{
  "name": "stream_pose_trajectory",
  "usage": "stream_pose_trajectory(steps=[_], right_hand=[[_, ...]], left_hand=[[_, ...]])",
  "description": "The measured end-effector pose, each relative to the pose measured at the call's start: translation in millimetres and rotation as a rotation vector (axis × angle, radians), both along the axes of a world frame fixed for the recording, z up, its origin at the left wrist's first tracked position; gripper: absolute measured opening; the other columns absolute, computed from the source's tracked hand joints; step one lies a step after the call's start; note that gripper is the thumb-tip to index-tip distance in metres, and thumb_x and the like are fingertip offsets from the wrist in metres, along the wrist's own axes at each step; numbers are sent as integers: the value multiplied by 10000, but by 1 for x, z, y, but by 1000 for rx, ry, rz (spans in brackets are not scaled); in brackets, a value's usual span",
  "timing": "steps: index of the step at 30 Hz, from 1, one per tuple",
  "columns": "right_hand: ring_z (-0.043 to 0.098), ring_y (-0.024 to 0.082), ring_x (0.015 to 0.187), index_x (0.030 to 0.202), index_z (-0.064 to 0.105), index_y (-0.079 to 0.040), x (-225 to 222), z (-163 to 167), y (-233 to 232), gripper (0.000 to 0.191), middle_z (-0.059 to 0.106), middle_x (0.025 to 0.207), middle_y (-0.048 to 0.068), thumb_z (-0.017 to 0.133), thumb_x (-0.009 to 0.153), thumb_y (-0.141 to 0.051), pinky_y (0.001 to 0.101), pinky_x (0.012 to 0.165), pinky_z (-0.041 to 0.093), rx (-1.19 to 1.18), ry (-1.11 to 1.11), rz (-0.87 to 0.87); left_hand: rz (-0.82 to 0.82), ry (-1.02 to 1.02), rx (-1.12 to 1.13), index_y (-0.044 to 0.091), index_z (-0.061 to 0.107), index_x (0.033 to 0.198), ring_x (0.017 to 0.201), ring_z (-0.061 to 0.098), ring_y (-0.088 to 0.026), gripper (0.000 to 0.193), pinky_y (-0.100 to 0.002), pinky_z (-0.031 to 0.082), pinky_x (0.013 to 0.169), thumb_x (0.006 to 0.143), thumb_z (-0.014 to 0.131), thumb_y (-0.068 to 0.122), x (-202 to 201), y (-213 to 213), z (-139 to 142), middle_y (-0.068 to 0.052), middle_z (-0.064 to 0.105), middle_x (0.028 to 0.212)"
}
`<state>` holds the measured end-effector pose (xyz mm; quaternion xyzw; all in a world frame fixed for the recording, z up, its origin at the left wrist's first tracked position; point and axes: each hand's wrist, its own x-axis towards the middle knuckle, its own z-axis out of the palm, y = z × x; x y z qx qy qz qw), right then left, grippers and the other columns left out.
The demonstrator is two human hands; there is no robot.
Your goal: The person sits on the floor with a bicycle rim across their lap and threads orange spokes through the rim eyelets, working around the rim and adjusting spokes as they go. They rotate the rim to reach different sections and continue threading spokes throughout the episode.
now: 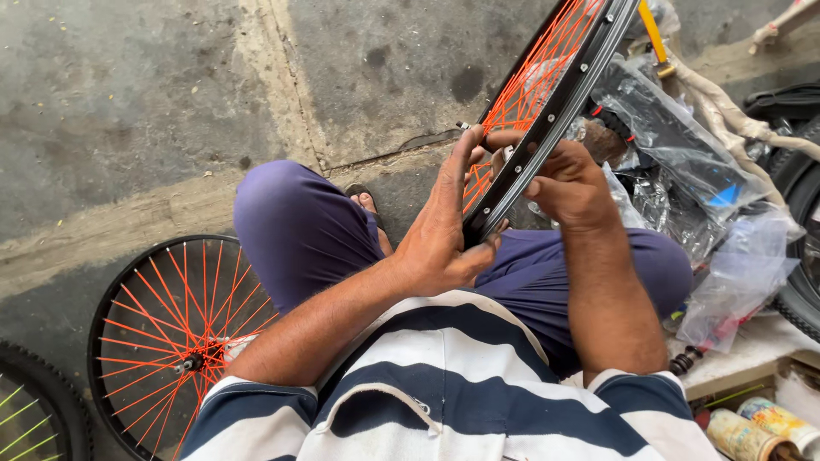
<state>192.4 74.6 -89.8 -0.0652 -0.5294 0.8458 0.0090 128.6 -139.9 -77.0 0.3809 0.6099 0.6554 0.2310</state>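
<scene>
A bicycle repair workshop, set on a stained, cracked concrete floor [154,94]. A black wheel rim with orange spokes [555,94] stands upright between the person's hands. Below and left of the hands, a second orange-spoked wheel [171,333] lies flat. To their right sit clear plastic-wrapped parts [675,137] and a black tyre [803,248].

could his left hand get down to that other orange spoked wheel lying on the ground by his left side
Probably yes. The left hand is pressed against the black rim on his lap, but the finished wheel lies flat just beside his left knee, with nothing between them. He would have to let go of the rim first.
</scene>
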Motion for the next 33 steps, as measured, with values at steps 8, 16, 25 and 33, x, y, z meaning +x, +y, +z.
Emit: stream_pose_trajectory(steps=[8,16,25,33], right_hand=[[734,185,1018,1252,590,2,-1,-9,-55,347,733,1151,154,815,993,48,334,888,643,521,205,-605],[716,169,999,1161,595,-70,9,-26,-2,337,721,1060,120,824,924,0,336,897,624,146,175,-265],[657,141,1105,1265,620,-54,9,-13,1,378,678,1184,72,790,932,-106,333,990,537,199,124,-49],[723,161,989,1107,626,9,3,-10,-35,333,733,1093,103,869,880,1,349,986,611,376,215,-464]], left_hand=[[-21,59,10,49,-18,1672,1605,327,-392,1134,-475,304,1326,798,701,-8,6,4,-3,-220,190,1720],[-93,-140,-69,27,-21,1687,1517,469,-365,1060,-440,401,1255,864,648,42,5,2,0,-259,298,1663],[17,70,-72,34,-3,1670,1597,332,-400,1073,-467,317,1288,884,728,35,4,3,8,-270,288,1667],[-33,58,-44,24,13,1665,1585,336,-401,1094,-439,303,1302,815,702,24,5,1,6,-276,246,1675]])
